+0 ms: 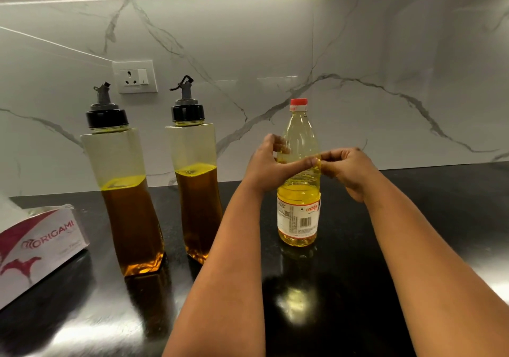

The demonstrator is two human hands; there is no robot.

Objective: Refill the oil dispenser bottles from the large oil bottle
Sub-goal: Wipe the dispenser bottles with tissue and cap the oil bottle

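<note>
Now both hands are meeting in front of the red-capped large oil bottle (298, 191): left hand (265, 164) loosely curled, right hand (348, 170) pinching, contents unclear. Unscrewing the red cap (298, 104) is best done steadying the body, as the worktop (413, 219) looks glossy.

Table (344, 288): black stone-like top, polished, mirror-glossy, faintly speckled. Wall (385, 53): white marble-look slabs, grey veining, smooth, satin sheen. Large oil bottle (298, 213): thin clear plastic, glossy; red plastic cap (298, 104); printed paper-like label (298, 219). Two dispenser bottles (129, 191) (197, 186): clear smooth plastic, slightly frosted above the oil line; black ribbed plastic collars, grey plastic spouts. Tissue box (35, 249): printed cardboard, slight sheen. Wall socket (135, 77): white glossy plastic.
</note>
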